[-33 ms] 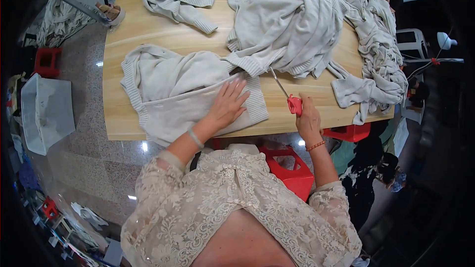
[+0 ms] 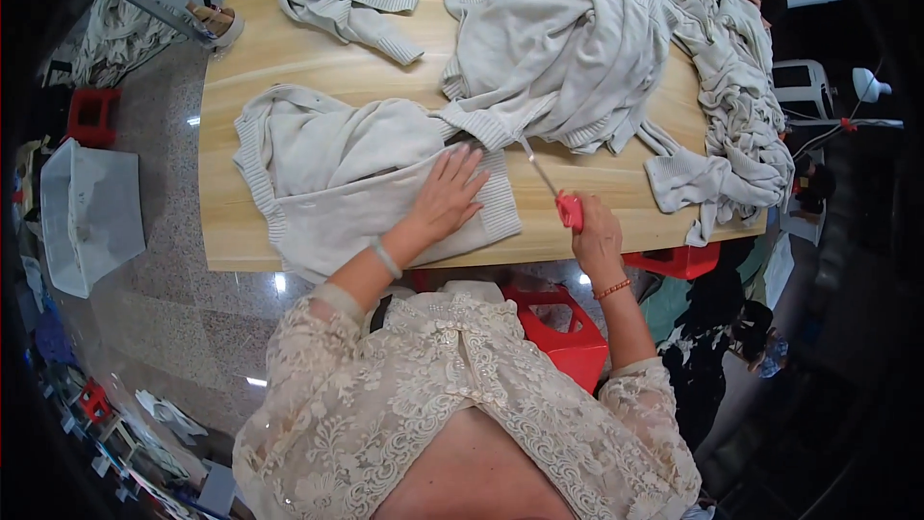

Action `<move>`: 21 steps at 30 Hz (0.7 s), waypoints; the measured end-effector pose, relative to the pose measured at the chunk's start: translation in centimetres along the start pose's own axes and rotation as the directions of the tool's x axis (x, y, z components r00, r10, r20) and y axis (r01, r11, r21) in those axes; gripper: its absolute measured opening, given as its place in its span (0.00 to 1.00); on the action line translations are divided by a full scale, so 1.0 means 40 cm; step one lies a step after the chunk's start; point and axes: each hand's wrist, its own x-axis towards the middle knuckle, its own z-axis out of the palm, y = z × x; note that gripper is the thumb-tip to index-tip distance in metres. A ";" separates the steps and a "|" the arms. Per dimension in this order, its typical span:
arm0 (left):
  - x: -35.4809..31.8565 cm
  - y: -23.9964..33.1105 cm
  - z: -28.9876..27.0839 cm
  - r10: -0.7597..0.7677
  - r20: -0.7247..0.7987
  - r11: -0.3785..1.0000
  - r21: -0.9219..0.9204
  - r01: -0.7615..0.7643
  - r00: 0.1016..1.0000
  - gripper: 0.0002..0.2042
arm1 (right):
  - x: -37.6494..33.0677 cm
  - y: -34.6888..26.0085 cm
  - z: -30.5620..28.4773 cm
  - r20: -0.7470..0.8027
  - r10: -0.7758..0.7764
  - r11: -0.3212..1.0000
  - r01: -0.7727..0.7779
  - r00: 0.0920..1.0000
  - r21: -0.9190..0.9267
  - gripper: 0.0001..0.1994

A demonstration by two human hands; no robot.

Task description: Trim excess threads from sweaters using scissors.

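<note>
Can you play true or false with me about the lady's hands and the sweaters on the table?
1. The left hand lies flat on a pale sweater. True.
2. The right hand holds a blue pen. False: it holds red-handled scissors.
3. More pale sweaters are heaped on the wooden table. True.
4. The scissors' blades point at the floor. False: they point up toward the heap.
5. A red stool stands under the table edge. True.

Cream lace blouse with short sleeves; pale bangle on left wrist, orange bead bracelet on right
</note>
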 end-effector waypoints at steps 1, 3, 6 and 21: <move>0.019 -0.016 0.023 -0.015 0.001 1.000 0.002 0.015 1.000 0.28 | -0.003 -0.021 -0.020 0.078 -0.049 0.998 0.051 0.996 -0.031 0.17; 0.059 -0.040 0.063 -0.069 0.149 0.997 0.047 0.063 0.986 0.29 | -0.017 0.003 0.006 0.078 -0.148 0.986 0.153 0.986 -0.059 0.15; 0.079 -0.041 0.087 -0.041 0.163 0.993 0.119 0.022 0.986 0.29 | -0.007 0.027 0.030 0.191 -0.232 0.961 0.255 0.954 -0.106 0.11; 0.051 -0.062 0.168 0.044 0.066 0.998 0.033 -0.047 0.997 0.29 | 0.138 -0.201 0.011 0.344 -0.401 0.914 0.344 0.849 0.217 0.10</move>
